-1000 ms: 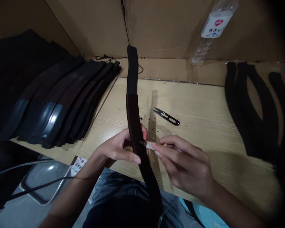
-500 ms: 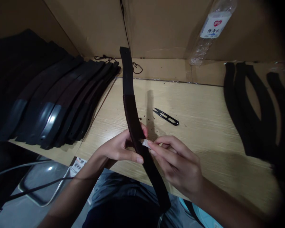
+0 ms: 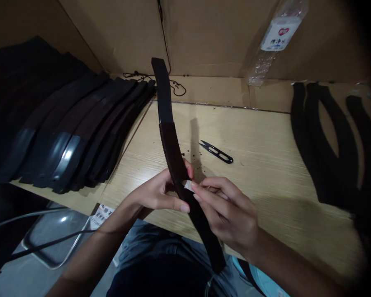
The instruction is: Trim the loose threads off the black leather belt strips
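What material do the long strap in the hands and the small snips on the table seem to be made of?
Strap: probably leather or a leather-like material, dark brown and matt, with a ribbed edge; its upper end is smooth and black. Snips: likely metal, thin and dark.

One held strap (image 3: 173,152), one thread snips (image 3: 216,152), one bottle (image 3: 275,37), two hands.

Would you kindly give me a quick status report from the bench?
Left hand grips the dark strap, held upright over the table. Right hand pinches a small blade against its edge. Thread snips lie beyond, apart.
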The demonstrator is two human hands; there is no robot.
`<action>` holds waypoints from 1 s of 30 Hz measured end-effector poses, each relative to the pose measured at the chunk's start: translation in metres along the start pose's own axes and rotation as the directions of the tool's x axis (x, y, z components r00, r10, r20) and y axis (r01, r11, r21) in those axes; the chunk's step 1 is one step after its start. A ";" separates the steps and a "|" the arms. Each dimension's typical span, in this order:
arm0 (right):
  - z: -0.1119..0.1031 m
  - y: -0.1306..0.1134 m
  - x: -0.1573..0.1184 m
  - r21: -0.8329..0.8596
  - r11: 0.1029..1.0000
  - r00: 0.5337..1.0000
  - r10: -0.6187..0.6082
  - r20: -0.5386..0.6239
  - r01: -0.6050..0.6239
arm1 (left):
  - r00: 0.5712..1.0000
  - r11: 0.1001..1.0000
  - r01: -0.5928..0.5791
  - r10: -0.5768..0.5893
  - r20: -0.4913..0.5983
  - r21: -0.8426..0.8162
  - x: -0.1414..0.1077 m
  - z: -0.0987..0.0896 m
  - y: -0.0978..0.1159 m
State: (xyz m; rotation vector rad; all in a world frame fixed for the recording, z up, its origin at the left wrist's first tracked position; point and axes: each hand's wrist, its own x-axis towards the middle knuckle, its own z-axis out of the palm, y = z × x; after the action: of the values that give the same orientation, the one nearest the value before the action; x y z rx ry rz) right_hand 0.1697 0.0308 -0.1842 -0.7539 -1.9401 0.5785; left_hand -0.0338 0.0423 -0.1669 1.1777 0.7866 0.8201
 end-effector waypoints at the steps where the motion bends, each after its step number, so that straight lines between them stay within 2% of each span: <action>1: -0.003 0.001 0.002 0.018 1.000 1.000 -0.012 -0.005 0.012 | 1.000 1.000 0.010 -0.010 0.011 -0.017 -0.001 -0.001 0.001; 3: -0.011 0.002 0.006 0.018 0.998 0.997 -0.061 -0.038 0.061 | 0.999 0.998 0.031 -0.029 0.036 -0.052 -0.002 -0.002 0.002; 6: -0.020 0.002 0.011 -0.043 0.989 0.989 -0.143 -0.027 0.142 | 0.997 0.996 0.048 -0.043 0.063 -0.080 -0.004 -0.002 0.005; 15: -0.023 0.003 0.016 -0.030 0.993 0.994 -0.111 -0.021 0.110 | 0.983 0.996 0.063 -0.051 0.176 -0.066 -0.004 -0.002 0.008; 30: -0.028 0.004 0.017 0.034 0.995 0.991 -0.097 0.096 0.095 | 0.977 0.994 0.105 -0.101 0.187 -0.015 -0.007 -0.003 0.008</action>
State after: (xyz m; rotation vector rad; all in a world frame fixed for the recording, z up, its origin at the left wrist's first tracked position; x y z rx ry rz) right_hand 0.1891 0.0483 -0.1640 -0.6201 -2.0412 0.5931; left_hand -0.0409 0.0394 -0.1588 1.1637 0.6754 0.6225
